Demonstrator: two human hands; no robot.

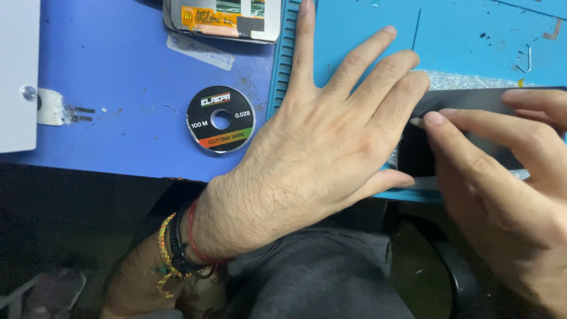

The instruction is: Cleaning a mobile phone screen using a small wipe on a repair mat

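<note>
Head view. The left hand (331, 142) lies flat and fully spread, palm down, on the light blue work mat (472, 35). Its fingers fan out; the ring and little fingertips rest on the near end of a flat black panel (472, 103). It grips nothing and only presses down. Cord bracelets (177, 248) in yellow, black and red circle the left wrist.

The right hand (502, 177) comes in from the right, partly cut off by the frame edge. Its fingers are extended and loosely open. One fingertip, with the nail showing, sits at the panel's left edge, touching or just beside the left hand's ring finger. Another finger lies along the panel's upper edge. Whether it pinches anything cannot be told.

The black panel lies on the mat between and under both hands, on top of a strip of silvery bubble-type padding (466, 81).

Left of the left hand, on the darker blue surface (118, 77), sits a round black spool of cutting wire (221, 119), well apart from the fingers. Beyond it, past the left index fingertip, lies a dismantled phone screen assembly (221, 18) with an orange flex cable showing. A white box-like object (18, 71) stands at the far left edge.
</note>
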